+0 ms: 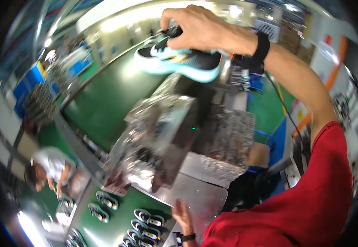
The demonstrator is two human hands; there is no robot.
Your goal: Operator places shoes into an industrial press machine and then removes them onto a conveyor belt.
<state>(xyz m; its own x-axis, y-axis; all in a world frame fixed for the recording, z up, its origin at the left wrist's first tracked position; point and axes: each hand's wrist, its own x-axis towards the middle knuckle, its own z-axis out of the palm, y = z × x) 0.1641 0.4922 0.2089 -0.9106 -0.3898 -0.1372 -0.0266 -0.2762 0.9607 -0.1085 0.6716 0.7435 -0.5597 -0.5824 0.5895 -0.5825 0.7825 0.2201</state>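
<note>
My right hand (195,28), with a black band round the wrist, is raised at the top of the view and closed on a sneaker (201,66). This shoe is black on top with a thick pale blue sole and orange marks; fingers and thumb grip it around its laces and opening, which they partly hide. Low in the view, my left hand (182,215) is held with its fingers stretched out and nothing in it. It is nearest to a bare metal plate (199,193) and the lower green conveyor belt (100,228).
Crumpled silver foil (146,119) covers a long surface in the middle. Beyond it runs a green belt (100,107) with a metal rail. Several similar sneakers (148,218) stand on the lower belt. A co-worker (53,168) bends over shoes at the lower left.
</note>
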